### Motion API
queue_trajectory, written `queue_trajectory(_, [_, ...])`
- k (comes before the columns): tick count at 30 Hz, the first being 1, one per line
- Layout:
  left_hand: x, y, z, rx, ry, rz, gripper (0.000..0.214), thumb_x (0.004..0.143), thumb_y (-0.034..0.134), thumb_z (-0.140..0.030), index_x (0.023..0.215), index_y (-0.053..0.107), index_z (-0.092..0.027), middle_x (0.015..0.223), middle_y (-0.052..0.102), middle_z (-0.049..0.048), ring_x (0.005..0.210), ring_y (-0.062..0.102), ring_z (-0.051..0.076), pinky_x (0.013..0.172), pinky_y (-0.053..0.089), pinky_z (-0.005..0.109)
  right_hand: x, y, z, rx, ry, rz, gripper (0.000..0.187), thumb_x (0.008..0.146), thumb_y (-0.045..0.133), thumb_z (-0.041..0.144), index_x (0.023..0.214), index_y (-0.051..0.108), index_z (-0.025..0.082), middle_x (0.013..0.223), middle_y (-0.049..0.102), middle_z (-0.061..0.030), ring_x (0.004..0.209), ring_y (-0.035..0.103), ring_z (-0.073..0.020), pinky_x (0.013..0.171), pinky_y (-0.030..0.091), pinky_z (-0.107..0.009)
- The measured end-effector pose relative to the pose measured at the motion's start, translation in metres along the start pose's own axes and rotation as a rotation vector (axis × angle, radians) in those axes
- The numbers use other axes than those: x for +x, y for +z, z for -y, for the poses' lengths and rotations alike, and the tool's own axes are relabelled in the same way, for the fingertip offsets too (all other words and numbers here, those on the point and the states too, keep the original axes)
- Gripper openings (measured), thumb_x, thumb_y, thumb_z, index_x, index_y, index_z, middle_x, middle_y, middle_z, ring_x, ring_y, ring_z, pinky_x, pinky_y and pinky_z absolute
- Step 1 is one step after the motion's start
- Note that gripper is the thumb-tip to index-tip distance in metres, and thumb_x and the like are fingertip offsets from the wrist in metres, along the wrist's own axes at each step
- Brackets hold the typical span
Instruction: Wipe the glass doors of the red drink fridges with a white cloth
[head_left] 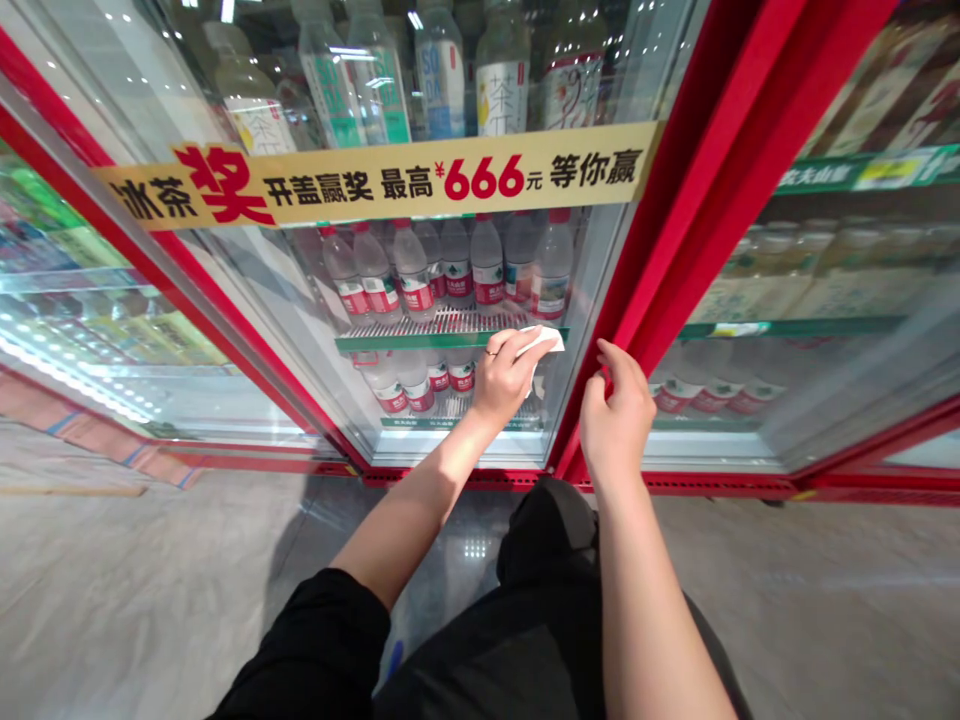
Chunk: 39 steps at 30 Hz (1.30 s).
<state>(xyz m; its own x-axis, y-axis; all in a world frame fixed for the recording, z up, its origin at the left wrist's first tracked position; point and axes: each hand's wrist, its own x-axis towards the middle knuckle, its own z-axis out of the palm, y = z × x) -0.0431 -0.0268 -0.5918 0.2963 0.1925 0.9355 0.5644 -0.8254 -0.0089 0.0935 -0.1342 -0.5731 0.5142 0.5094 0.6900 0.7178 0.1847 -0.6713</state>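
Observation:
My left hand is closed on a white cloth and presses it against the glass door of a drinks fridge, low down near the door's right edge. My right hand is curled around the edge of the red door frame just to the right, fingers gripping it. Behind the glass stand rows of water bottles with red labels on a green-edged shelf.
A yellow banner with red and black print runs across the door. Taller bottles fill the upper shelf. A second fridge door stands to the right, another to the left. Grey floor lies below; my black-clad knees are bent.

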Motion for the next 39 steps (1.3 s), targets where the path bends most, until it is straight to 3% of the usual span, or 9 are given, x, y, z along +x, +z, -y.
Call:
queue_trajectory(3, [0.006, 0.022, -0.012, -0.007, 0.070, 0.036, 0.035, 0.111, 0.053, -0.016, 0.134, 0.077, -0.026, 0.128, 0.080, 0.0076, 0.125, 0.071, 0.020, 0.110, 0.061, 0.037, 0.002, -0.002, 0.000, 0.011, 0.021, -0.002, 0.047, 0.091, 0.049, 0.018, 0.131, 0.074, 0.022, 0.130, 0.078, -0.0138, 0.121, 0.075, -0.0290, 0.112, 0.060, -0.052])
queue_trajectory(7, [-0.016, 0.040, -0.014, -0.057, 0.203, 0.135, 0.029, 0.111, 0.056, -0.018, 0.126, 0.079, -0.025, 0.128, 0.081, 0.0058, 0.126, 0.074, 0.018, 0.105, 0.064, 0.032, 0.003, -0.004, 0.000, 0.004, 0.036, -0.032, 0.045, 0.091, 0.049, 0.019, 0.128, 0.076, 0.022, 0.124, 0.079, -0.0134, 0.116, 0.075, -0.0283, 0.111, 0.059, -0.051])
queue_trajectory(12, [-0.037, 0.031, -0.004, -0.081, 0.243, 0.145, 0.026, 0.109, 0.062, -0.018, 0.127, 0.079, -0.024, 0.123, 0.083, 0.0052, 0.121, 0.076, 0.017, 0.103, 0.065, 0.029, 0.006, -0.011, 0.000, 0.006, 0.089, -0.079, 0.047, 0.087, 0.049, 0.018, 0.125, 0.076, 0.024, 0.119, 0.078, -0.0101, 0.112, 0.074, -0.0267, 0.109, 0.058, -0.051])
queue_trajectory(17, [-0.005, 0.030, -0.013, -0.041, 0.123, 0.139, 0.034, 0.109, 0.060, -0.015, 0.138, 0.074, -0.025, 0.132, 0.081, 0.0083, 0.127, 0.073, 0.020, 0.114, 0.062, 0.036, 0.010, -0.019, 0.004, 0.037, 0.138, -0.144, 0.045, 0.084, 0.047, 0.018, 0.117, 0.077, 0.022, 0.114, 0.079, -0.0103, 0.109, 0.075, -0.0279, 0.106, 0.058, -0.052])
queue_trajectory(21, [0.011, 0.047, -0.025, -0.040, 0.206, 0.077, 0.033, 0.110, 0.056, -0.015, 0.135, 0.076, -0.021, 0.132, 0.081, 0.0082, 0.129, 0.072, 0.020, 0.115, 0.062, 0.035, 0.010, -0.017, 0.001, 0.047, 0.159, -0.132, 0.043, 0.081, 0.046, 0.018, 0.110, 0.078, 0.021, 0.113, 0.080, -0.0110, 0.108, 0.076, -0.0281, 0.107, 0.058, -0.053])
queue_trajectory(24, [-0.002, 0.052, -0.026, -0.005, 0.307, -0.018, 0.028, 0.109, 0.058, -0.013, 0.127, 0.079, -0.019, 0.128, 0.083, 0.0059, 0.124, 0.074, 0.018, 0.111, 0.063, 0.031, 0.009, -0.014, -0.003, 0.052, 0.175, -0.104, 0.042, 0.080, 0.046, 0.019, 0.108, 0.077, 0.021, 0.113, 0.081, -0.0114, 0.107, 0.077, -0.0276, 0.107, 0.058, -0.052])
queue_trajectory(27, [-0.026, 0.043, -0.018, 0.010, 0.377, 0.053, 0.025, 0.109, 0.060, -0.014, 0.122, 0.080, -0.020, 0.125, 0.084, 0.0041, 0.120, 0.076, 0.017, 0.105, 0.065, 0.028, 0.008, -0.014, -0.003, 0.052, 0.200, -0.087, 0.042, 0.081, 0.046, 0.020, 0.109, 0.077, 0.021, 0.114, 0.081, -0.0123, 0.105, 0.077, -0.0274, 0.106, 0.059, -0.051])
queue_trajectory(33, [-0.035, 0.020, -0.006, 0.049, 0.200, 0.115, 0.035, 0.107, 0.062, -0.014, 0.139, 0.074, -0.025, 0.127, 0.083, 0.0067, 0.121, 0.076, 0.018, 0.108, 0.064, 0.032, 0.009, -0.018, 0.004, 0.068, 0.201, -0.061, 0.041, 0.082, 0.047, 0.019, 0.110, 0.078, 0.022, 0.113, 0.081, -0.0113, 0.103, 0.077, -0.0264, 0.104, 0.059, -0.050])
queue_trajectory(39, [-0.013, 0.034, -0.022, 0.061, 0.173, 0.090, 0.036, 0.108, 0.060, -0.013, 0.140, 0.074, -0.023, 0.130, 0.081, 0.0067, 0.129, 0.073, 0.018, 0.114, 0.060, 0.030, 0.009, -0.014, 0.005, 0.057, 0.199, -0.066, 0.038, 0.083, 0.048, 0.021, 0.106, 0.077, 0.023, 0.108, 0.081, -0.0098, 0.099, 0.076, -0.0257, 0.104, 0.058, -0.050])
